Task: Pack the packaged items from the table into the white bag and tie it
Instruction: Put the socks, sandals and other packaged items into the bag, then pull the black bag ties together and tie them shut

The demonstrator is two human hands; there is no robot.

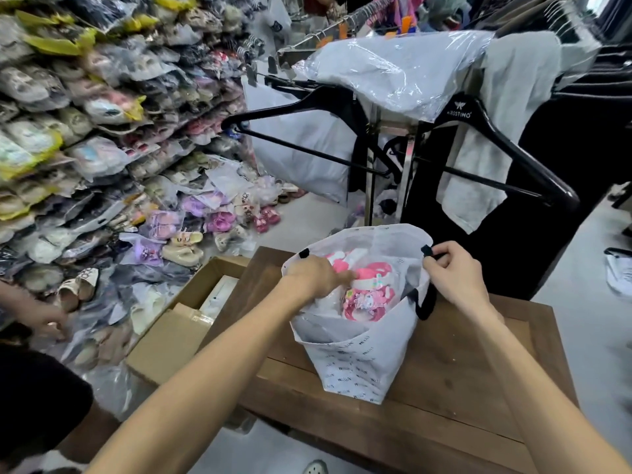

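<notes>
A white printed bag (355, 364) with black handles stands open on the brown wooden table (455, 381). Inside it lie packaged pink and white sandals (367, 295). My left hand (316, 277) reaches into the bag's mouth, its fingers lying on the pink packages. My right hand (451, 271) grips the bag's right rim by the black handle (425, 302) and holds it up. I see no packaged item on the tabletop outside the bag.
An open cardboard box (181, 330) sits left of the table. Heaps of bagged footwear (102, 131) fill the left wall and floor. Black hangers (307, 131) and a clothes rack stand behind the table. Another person's hand (44, 319) is at far left.
</notes>
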